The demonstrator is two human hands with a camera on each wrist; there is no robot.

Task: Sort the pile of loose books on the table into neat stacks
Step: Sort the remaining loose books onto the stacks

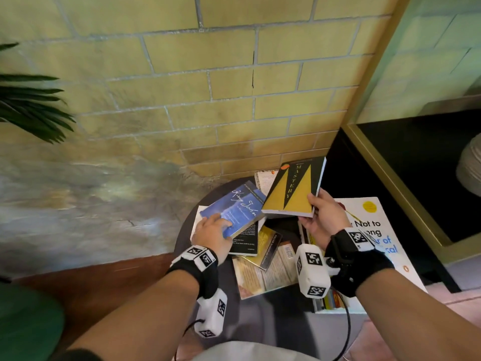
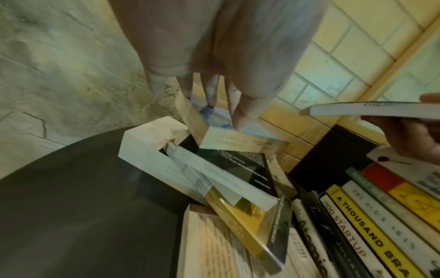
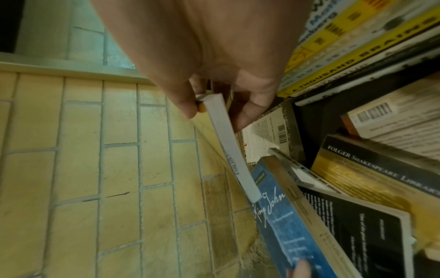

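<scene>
A loose pile of paperbacks lies on a small round dark table [image 1: 273,308] [image 2: 83,206]. My left hand [image 1: 221,227] [image 2: 209,101] grips the near corner of a blue "King John" book [image 1: 234,207] [image 2: 243,141] [image 3: 285,225], which sits tilted on top of the pile. My right hand [image 1: 312,209] [image 3: 216,111] pinches a black-and-yellow "Mastery" book [image 1: 294,188] [image 2: 381,111] [image 3: 235,159] by its lower corner and holds it in the air above the pile. Beneath lie a black-backed book [image 1: 244,241], a yellow Folger book [image 1: 265,246] [image 3: 369,178] and a tan one [image 1: 265,277].
A stack of larger books with a white cover on top [image 1: 372,225], its spines [image 2: 369,225] facing me, stands at the table's right. A yellow brick wall runs close behind. A black gold-framed shelf [image 1: 416,178] is at the right, plant leaves [image 1: 31,105] at the left.
</scene>
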